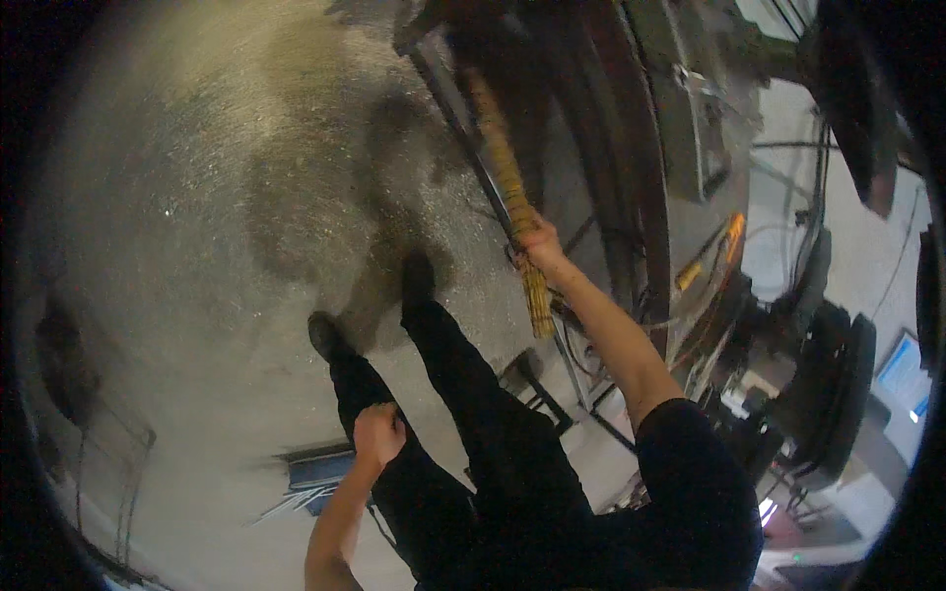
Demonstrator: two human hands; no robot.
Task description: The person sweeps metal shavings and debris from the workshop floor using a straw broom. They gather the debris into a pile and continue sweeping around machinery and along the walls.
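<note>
My right hand is wrapped around a long yellow rod with dark bands along its length. One end of the rod sticks out below the hand, and the other reaches up beside the dark metal frame of a bench. I cannot make out what the rod is made of. My left hand hangs in front of my left leg, its fingers curled into a fist. Nothing shows sticking out of it.
The bench runs along my right, with a grey box and orange-yellow tools on it. A dark stool stands by my right leg. A blue bin with thin rods is at lower left; a thin-framed rack stands farther left.
</note>
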